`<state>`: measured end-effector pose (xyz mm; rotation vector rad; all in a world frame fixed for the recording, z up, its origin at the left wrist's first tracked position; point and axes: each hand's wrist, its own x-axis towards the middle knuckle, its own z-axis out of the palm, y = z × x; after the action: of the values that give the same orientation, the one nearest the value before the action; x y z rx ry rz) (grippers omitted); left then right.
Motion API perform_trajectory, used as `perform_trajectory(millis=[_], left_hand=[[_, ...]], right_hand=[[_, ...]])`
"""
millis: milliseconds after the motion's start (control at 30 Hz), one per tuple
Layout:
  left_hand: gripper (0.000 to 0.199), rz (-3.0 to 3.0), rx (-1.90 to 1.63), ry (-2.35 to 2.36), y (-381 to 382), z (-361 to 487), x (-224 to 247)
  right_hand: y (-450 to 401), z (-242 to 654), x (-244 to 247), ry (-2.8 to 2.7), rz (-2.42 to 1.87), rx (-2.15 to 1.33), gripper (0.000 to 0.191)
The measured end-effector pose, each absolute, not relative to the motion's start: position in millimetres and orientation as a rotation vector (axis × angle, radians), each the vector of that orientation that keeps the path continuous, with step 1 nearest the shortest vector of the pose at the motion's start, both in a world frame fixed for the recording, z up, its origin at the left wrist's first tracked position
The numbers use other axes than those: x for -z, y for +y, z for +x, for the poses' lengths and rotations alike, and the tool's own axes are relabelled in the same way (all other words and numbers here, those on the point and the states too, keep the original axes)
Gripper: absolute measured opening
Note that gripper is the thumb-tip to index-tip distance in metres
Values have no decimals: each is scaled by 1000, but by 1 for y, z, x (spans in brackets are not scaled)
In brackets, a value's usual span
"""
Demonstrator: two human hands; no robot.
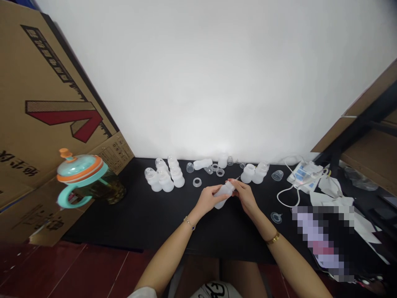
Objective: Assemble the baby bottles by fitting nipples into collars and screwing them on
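My left hand (208, 199) is wrapped round the body of a white baby bottle (221, 197), which tilts with its neck up and to the right. At the neck end, the fingers of my right hand (244, 194) close round a pale ring or collar, with a thin tip poking out beyond them. Just past my right hand stand an uncapped bottle (247, 174) and a bottle with a clear cap (260, 172). Loose collar rings (220, 172), clear caps (190, 167) and a bottle lying on its side (202, 164) are behind my hands.
Several capped bottles (165, 181) stand in a group at the left on the black table (149, 223). A large teal and orange jug (93, 178) stands by a cardboard box (46, 82). A clear nipple (276, 217), a white cable (288, 205) and papers (331, 198) lie at the right.
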<state>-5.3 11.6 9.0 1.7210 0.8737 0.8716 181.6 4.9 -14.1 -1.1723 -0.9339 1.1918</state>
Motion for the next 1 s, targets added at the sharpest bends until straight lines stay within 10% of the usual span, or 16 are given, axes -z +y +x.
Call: perform_trajectory(millis=[1000], left_hand=[[49, 1385, -807, 801, 20, -6, 3]], right_hand=[[4, 180, 9, -1024, -1177, -1165, 44]])
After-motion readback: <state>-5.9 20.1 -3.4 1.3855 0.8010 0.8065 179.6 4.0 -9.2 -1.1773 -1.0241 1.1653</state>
